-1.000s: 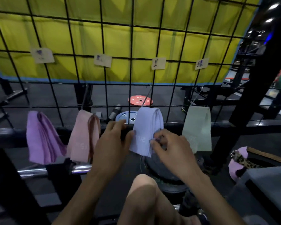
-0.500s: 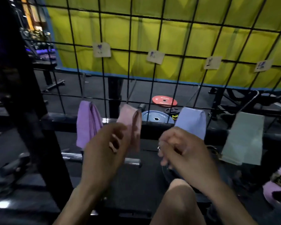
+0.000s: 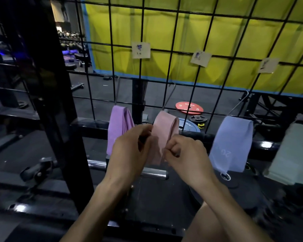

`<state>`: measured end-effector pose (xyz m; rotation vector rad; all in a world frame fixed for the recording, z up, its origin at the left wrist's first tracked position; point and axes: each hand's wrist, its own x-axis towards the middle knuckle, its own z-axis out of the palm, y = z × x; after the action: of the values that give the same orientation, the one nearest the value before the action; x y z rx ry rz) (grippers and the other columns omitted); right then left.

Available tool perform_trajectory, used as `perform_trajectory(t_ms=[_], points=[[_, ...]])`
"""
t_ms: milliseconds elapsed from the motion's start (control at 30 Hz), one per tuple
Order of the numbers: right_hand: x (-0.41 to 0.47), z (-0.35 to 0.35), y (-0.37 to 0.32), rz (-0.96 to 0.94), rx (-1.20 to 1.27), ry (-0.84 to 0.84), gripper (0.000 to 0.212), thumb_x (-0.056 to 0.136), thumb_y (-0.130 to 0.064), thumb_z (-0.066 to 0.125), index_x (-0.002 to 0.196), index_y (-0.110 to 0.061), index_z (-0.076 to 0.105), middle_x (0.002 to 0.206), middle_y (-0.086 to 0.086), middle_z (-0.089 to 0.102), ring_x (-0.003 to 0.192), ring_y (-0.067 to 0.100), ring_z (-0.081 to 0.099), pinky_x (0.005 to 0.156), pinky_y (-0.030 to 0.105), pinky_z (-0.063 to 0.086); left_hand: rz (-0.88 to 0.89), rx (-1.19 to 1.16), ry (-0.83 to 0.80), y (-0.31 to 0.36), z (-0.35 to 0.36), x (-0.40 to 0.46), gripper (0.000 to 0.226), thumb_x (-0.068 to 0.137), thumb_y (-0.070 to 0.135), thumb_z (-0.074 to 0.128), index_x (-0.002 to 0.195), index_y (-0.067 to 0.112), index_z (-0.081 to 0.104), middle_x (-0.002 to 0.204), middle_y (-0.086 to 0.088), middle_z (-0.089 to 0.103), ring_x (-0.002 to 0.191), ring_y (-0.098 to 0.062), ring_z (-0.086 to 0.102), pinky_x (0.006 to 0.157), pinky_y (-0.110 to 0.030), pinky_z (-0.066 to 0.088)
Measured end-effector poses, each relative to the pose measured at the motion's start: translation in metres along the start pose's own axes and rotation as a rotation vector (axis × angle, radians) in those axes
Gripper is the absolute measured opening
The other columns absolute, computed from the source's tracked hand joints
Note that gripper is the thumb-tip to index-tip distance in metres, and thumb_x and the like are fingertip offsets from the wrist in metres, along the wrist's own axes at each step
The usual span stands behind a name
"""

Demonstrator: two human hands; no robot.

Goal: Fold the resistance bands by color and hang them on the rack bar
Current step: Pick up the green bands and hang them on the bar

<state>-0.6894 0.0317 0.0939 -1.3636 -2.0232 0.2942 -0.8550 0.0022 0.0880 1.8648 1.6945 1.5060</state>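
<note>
Lower half of the folded dusty-pink fabric resistance band (image 3: 165,130) hidden behind both hands. Left hand (image 3: 129,152) curled against the band's left edge, fingertips tucked out of sight, so cannot tell whether actually pinching cloth or just closed beside it. Right hand (image 3: 185,154) curled too, thumb and fingers (image 3: 171,151) pinching the band's lower right edge. Band itself draped over the black horizontal rack bar (image 3: 196,137), hanging between its neighbours.

To the left, folded purple fabric band (image 3: 118,126), touching the left hand's knuckles from behind, bottom end covered. To the right, well apart, folded lavender-blue fabric band (image 3: 233,144) with a faint upside-down print, too blurred to read. Far right, pale grey-green fabric band (image 3: 294,154), smeared and cut off by the frame edge.

Black wire grid panel (image 3: 173,49) crossing everything behind, small paper labels (image 3: 141,50) clipped on, markings illegible. Yellow curtain (image 3: 217,35) beyond. Red weight plate (image 3: 189,107) and blue weight plate (image 3: 189,125) on the floor, the blue one partly masked by the pink band. Chrome barbell sleeve (image 3: 154,173) poking out under the wrists. Thick black upright post (image 3: 47,84) blocking the left side. Bare knee (image 3: 217,222) at the bottom, cropped.
</note>
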Motion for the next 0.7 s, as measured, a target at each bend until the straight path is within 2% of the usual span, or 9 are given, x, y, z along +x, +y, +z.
perform_trajectory(t_ms=[100,233,300,333,400,467,533,600,700], points=[[-0.002,-0.001,0.000,-0.020,-0.010,0.036,0.013,0.085,-0.031,0.074,0.078,-0.028,0.065,0.064,-0.015,0.066,0.067,0.002,0.064,0.066,0.029,0.056,-0.023,0.022,-0.064,-0.005,0.000,-0.001,0.028,0.096,0.029,0.066,0.123,0.036,0.062,0.087,0.030,0.064,0.086,0.016,0.060,0.069,-0.001,0.043],[-0.006,-0.001,0.002,-0.014,0.005,0.066,0.020,0.084,-0.034,0.079,0.074,-0.031,0.061,0.063,-0.016,0.062,0.063,0.001,0.061,0.058,0.020,0.050,-0.063,0.030,-0.136,-0.013,0.006,-0.008,0.036,0.095,0.026,0.067,0.128,0.038,0.056,0.090,0.021,0.069,0.077,0.007,0.064,0.064,-0.004,0.046],[-0.008,0.000,0.003,-0.015,0.020,0.081,0.024,0.082,-0.034,0.080,0.072,-0.031,0.059,0.061,-0.014,0.061,0.060,0.003,0.060,0.055,0.021,0.049,-0.084,0.018,-0.142,-0.013,0.007,-0.010,0.037,0.096,0.024,0.065,0.127,0.040,0.052,0.089,0.021,0.067,0.079,0.007,0.065,0.064,-0.007,0.048],[-0.009,0.000,0.003,-0.015,0.039,0.085,0.025,0.081,-0.035,0.081,0.071,-0.030,0.058,0.060,-0.012,0.061,0.057,0.004,0.061,0.055,0.025,0.052,-0.084,0.034,-0.135,-0.012,0.007,-0.011,0.038,0.097,0.023,0.064,0.126,0.042,0.048,0.088,0.023,0.066,0.080,0.006,0.065,0.064,-0.009,0.049],[-0.010,0.002,0.001,-0.013,0.098,0.076,0.027,0.082,-0.033,0.081,0.070,-0.031,0.056,0.059,-0.009,0.061,0.054,0.007,0.063,0.056,0.034,0.055,-0.072,0.091,-0.118,-0.013,0.005,-0.012,0.039,0.096,0.025,0.064,0.122,0.044,0.041,0.089,0.021,0.066,0.082,-0.002,0.067,0.069,-0.025,0.055],[-0.010,0.004,-0.001,-0.034,0.157,0.074,0.026,0.082,-0.030,0.081,0.071,-0.029,0.058,0.059,-0.008,0.061,0.054,0.009,0.065,0.056,0.037,0.056,-0.041,0.143,-0.092,-0.014,0.001,-0.015,0.036,0.095,0.027,0.064,0.115,0.043,0.038,0.097,0.014,0.070,0.082,-0.013,0.069,0.070,-0.037,0.057],[-0.010,0.004,-0.004,-0.064,0.247,0.052,0.020,0.083,-0.024,0.081,0.075,-0.024,0.063,0.062,-0.007,0.065,0.057,0.011,0.067,0.059,0.036,0.058,0.022,0.173,-0.061,-0.020,-0.007,-0.021,0.030,0.094,0.031,0.065,0.112,0.041,0.042,0.104,0.012,0.072,0.080,-0.016,0.069,0.069,-0.039,0.055],[-0.009,0.005,-0.004,-0.107,0.308,-0.008,0.010,0.085,-0.018,0.079,0.086,-0.022,0.070,0.072,-0.009,0.071,0.068,0.007,0.071,0.067,0.029,0.059,0.110,0.203,-0.026,-0.025,-0.021,-0.028,0.026,0.091,0.031,0.070,0.111,0.037,0.053,0.091,0.015,0.071,0.068,-0.009,0.067,0.065,-0.034,0.054],[-0.005,0.010,0.000,-0.113,0.322,-0.081,0.021,0.088,-0.014,0.076,0.106,-0.024,0.076,0.091,-0.011,0.076,0.084,0.000,0.071,0.082,0.023,0.058,0.110,0.126,0.003,-0.034,-0.041,-0.027,0.012,0.090,0.025,0.072,0.098,0.030,0.064,0.076,0.018,0.068,0.059,-0.007,0.063,0.059,-0.029,0.052]])
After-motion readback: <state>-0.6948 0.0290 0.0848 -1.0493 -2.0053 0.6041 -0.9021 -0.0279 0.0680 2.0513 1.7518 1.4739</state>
